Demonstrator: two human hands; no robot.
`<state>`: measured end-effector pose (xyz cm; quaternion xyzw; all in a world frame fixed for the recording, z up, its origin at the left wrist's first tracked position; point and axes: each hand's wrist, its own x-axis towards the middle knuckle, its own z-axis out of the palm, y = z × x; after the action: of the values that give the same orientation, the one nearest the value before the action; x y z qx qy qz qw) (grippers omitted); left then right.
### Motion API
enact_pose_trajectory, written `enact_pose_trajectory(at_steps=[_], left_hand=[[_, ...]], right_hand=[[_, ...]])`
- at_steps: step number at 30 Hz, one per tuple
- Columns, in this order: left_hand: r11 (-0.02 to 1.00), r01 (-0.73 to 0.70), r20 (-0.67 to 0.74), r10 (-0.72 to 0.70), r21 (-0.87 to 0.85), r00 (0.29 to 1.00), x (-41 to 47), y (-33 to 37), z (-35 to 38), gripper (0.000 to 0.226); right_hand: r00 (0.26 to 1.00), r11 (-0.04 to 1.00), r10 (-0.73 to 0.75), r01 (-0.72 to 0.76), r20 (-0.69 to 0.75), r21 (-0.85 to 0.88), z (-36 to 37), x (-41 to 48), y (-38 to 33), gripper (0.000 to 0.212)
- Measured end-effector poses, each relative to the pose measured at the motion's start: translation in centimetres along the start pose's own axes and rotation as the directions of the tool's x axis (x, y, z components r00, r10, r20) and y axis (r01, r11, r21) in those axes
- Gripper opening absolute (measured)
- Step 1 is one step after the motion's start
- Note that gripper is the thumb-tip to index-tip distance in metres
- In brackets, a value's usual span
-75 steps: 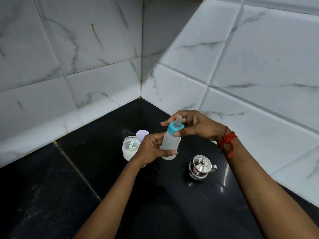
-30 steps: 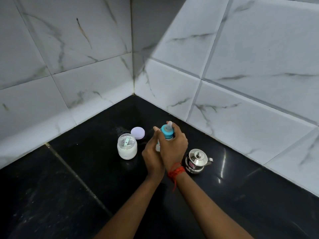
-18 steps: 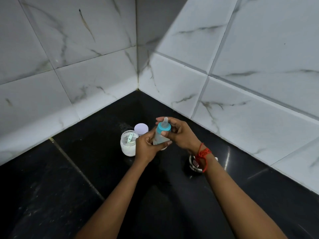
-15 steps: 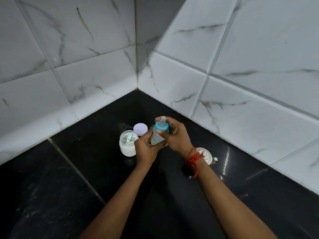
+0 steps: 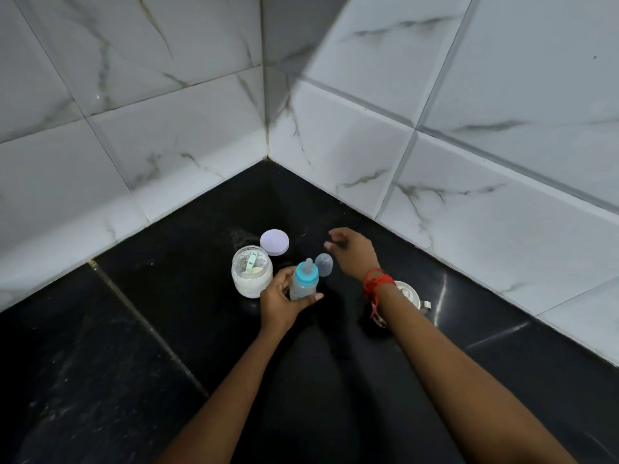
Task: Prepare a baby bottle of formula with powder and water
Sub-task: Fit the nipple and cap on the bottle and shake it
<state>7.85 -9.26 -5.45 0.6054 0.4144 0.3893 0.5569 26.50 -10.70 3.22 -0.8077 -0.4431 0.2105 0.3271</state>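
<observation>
My left hand is wrapped around the baby bottle, which stands upright with its teal collar and teat on. A clear dome cap stands on the black counter just behind and right of the bottle. My right hand hovers beyond that cap with its fingers loosely spread and nothing in it. Left of the bottle stands an open jar of white powder with a pale green scoop inside. The jar's lilac lid lies flat behind it.
A small steel kettle stands to the right, partly hidden by my right wrist with its red thread. The black counter runs into a corner of white marble-look wall tiles. A seam crosses the counter on the left.
My right hand has left the bottle's top and moved back and right, now holding nothing. The clear cap is now visible behind the bottle. My left hand keeps its hold on the bottle.
</observation>
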Motion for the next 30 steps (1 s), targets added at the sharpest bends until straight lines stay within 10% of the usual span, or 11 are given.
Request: enact_pose_trajectory(at_steps=[5,18,30], left_hand=[[1.000,0.009,0.060,-0.010,0.009,0.998,0.0,-1.8,0.2,0.069],[0.999,-0.020,0.190,0.010,0.051,0.982,0.4,-3.9,-0.8,0.070],[0.996,-0.022,0.285,-0.003,0.088,0.959,0.9,-4.4,-2.4,0.064]], right_hand=[[0.926,0.911,0.068,0.094,0.372,-0.401,3.6,2.9,1.8,0.052],[0.962,0.959,-0.193,0.226,0.191,-0.168,-1.9,0.7,-1.9,0.049],[0.778,0.758,-0.347,0.562,0.524,-0.332,-0.7,-4.3,-4.5,0.047]])
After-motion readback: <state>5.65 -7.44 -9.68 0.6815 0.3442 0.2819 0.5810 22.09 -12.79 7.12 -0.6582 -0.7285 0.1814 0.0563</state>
